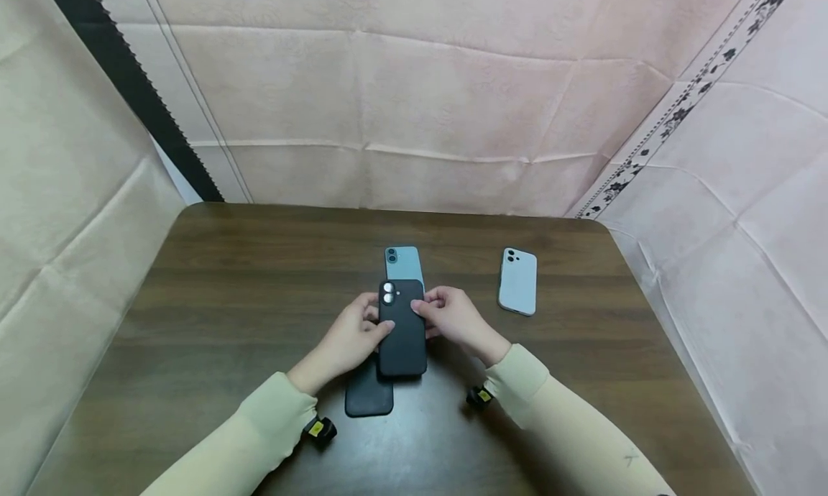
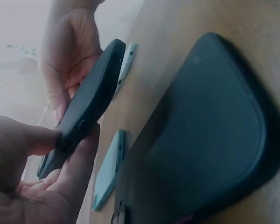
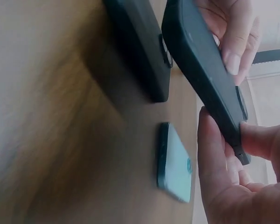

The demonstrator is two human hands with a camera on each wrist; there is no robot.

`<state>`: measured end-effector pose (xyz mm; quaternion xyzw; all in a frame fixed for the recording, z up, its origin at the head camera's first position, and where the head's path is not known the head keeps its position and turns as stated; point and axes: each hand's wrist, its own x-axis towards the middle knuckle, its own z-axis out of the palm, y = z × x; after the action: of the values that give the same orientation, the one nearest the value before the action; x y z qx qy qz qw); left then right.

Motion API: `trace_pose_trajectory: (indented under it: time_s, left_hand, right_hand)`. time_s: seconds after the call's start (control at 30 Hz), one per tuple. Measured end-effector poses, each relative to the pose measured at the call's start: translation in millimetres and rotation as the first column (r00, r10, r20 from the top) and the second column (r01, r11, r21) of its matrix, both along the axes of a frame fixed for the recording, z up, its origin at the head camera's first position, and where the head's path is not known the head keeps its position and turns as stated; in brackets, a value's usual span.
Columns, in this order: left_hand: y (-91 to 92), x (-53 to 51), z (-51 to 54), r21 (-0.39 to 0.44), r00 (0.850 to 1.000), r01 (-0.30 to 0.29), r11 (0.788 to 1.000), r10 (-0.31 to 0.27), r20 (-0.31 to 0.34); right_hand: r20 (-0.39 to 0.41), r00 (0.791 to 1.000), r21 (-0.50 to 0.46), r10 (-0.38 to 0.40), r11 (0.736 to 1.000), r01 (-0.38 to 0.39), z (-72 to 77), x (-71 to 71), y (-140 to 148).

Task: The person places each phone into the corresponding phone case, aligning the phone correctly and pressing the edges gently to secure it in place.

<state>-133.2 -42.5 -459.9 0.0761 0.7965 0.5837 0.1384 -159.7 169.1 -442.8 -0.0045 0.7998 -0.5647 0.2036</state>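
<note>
A black phone (image 1: pixel 402 338), its camera side up, is held between both hands above the table. My left hand (image 1: pixel 346 341) grips its left edge with thumb and fingers, while my right hand (image 1: pixel 456 320) pinches its upper right edge. In the left wrist view the held phone (image 2: pixel 91 93) is tilted, and in the right wrist view the thumb of my right hand (image 3: pixel 242 172) presses on the phone (image 3: pixel 205 60). Another dark phone (image 1: pixel 369 395) lies beneath, partly hidden. A blue phone (image 1: pixel 404 264) lies just behind the held one.
A pale blue phone (image 1: pixel 518 282) lies on the brown wooden table (image 1: pixel 259 280) at the right. Light cloth (image 1: pixel 453 93) hangs behind the table and on both sides. Each wrist carries a small black device.
</note>
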Motion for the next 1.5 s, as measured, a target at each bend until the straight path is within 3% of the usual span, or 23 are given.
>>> trace_pose_trajectory:
  time_s: [0.17, 0.33, 0.53, 0.73, 1.2, 1.5]
  left_hand:
    - [13.5, 3.2, -1.6, -0.198, 0.995, 0.015, 0.98, -0.034, -0.092]
    - [24.1, 6.7, 0.1, -0.317, 0.992, 0.02, 0.948, -0.059, -0.115]
    - [36.5, 11.0, -0.6, -0.36, 0.992, 0.002, 0.933, -0.048, -0.118]
    - [44.9, 15.0, -4.8, -0.404, 0.984, 0.013, 0.915, -0.082, -0.156]
    - [56.2, 19.2, -10.3, -0.483, 0.971, 0.054, 0.874, -0.158, -0.177]
    - [56.6, 18.7, -11.4, -0.541, 0.958, 0.094, 0.836, -0.224, -0.179]
  right_hand:
    - [0.007, 1.0, 0.031, -0.017, 0.999, 0.017, -2.4, 7.4, 13]
    - [0.054, 0.998, 0.03, -0.025, 0.999, 0.023, -8.2, 13.2, 26]
    - [0.044, 0.997, 0.063, -0.058, 0.997, 0.055, -13.1, 18.5, 33]
    - [0.039, 0.994, 0.104, -0.103, 0.99, 0.098, -16.0, 23.0, 37]
    - [0.011, 0.999, 0.242, -0.047, 0.969, 0.043, -19.0, 28.5, 41]
    - [-0.017, 1.0, 0.367, -0.013, 0.93, 0.018, -17.2, 27.3, 39]
